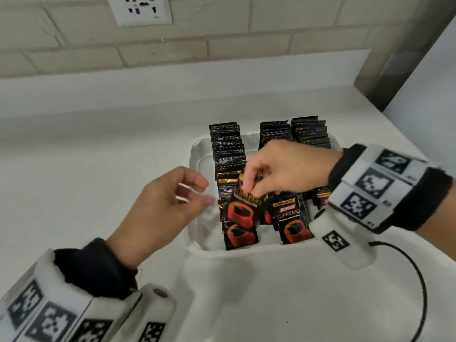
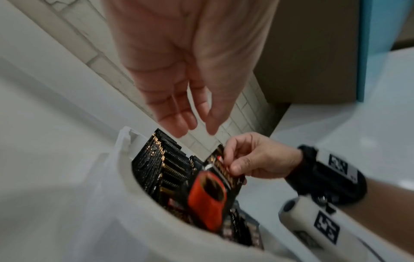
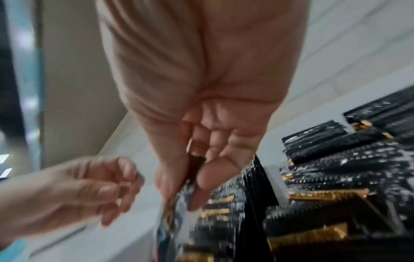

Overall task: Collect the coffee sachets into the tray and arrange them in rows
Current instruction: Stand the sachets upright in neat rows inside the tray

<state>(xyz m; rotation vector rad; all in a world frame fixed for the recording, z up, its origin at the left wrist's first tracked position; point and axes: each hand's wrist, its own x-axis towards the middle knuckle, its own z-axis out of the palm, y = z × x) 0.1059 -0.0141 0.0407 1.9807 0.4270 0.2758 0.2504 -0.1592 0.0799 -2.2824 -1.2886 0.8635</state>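
Note:
A white tray [image 1: 197, 156] on the counter holds black coffee sachets standing in rows [image 1: 228, 149], with more rows behind my right hand [image 1: 309, 132]. My right hand [image 1: 254, 187] pinches the top of one black sachet with a red cup print [image 1: 243, 212] above the near end of the left row; the same sachet [image 2: 208, 198] shows in the left wrist view, and thumb and fingers [image 3: 201, 179] clamp its edge. My left hand [image 1: 197, 191] hovers just left of the tray with fingers relaxed, holding nothing. Another sachet [image 1: 292, 222] leans upright near the tray's front.
The tray sits on a white counter [image 1: 98, 169] against a tiled wall with a socket [image 1: 142, 9]. A black cable [image 1: 419, 280] loops at the near right. A counter edge and a cabinet side [image 1: 394, 65] stand at the far right.

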